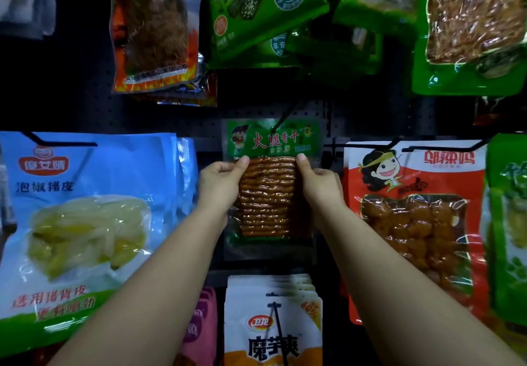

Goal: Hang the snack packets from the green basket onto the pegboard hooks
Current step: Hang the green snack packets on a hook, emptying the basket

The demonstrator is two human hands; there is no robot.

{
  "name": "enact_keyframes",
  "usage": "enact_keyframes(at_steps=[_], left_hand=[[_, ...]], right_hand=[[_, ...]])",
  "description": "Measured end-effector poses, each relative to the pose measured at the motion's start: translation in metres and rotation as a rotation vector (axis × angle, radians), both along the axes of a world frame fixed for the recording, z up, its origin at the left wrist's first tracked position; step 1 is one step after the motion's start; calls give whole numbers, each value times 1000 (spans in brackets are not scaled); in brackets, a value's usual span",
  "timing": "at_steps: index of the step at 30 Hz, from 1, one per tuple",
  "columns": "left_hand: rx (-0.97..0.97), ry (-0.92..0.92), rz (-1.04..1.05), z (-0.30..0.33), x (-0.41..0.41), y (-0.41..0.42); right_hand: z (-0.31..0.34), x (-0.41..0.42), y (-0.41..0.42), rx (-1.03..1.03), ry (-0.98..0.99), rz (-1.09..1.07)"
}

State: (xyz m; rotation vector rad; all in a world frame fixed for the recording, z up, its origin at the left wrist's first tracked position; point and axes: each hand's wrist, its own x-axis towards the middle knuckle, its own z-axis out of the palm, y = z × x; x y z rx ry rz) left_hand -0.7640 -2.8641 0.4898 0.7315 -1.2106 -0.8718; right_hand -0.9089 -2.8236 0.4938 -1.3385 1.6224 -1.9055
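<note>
A clear snack packet with a green header and brown ridged strips [271, 194] is held up flat against the dark pegboard [159, 120] at the centre. My left hand [219, 180] grips its left edge and my right hand [318, 181] grips its right edge, thumbs on the front. A black hook [285, 119] comes down to the packet's top header; whether the hook passes through the hole I cannot tell. The green basket is out of view.
Hung packets crowd all sides: blue ones [85, 208] on the left, red ones [413, 223] on the right, white ones [273, 323] below, orange [155, 29] and green [262, 12] above. Green packs [507, 223] hang at the far right edge.
</note>
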Motion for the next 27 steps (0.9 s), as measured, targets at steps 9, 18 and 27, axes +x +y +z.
enact_keyframes(at_steps=[9,18,27], left_hand=[[57,26,-8,-45,5,4],[213,-77,28,-159,22,28],[331,-234,-23,-269,26,136]], right_hand=[[-63,4,3,83,-59,125],[-160,-4,39,238,-115,262],[-247,-34,164,147,-82,294]])
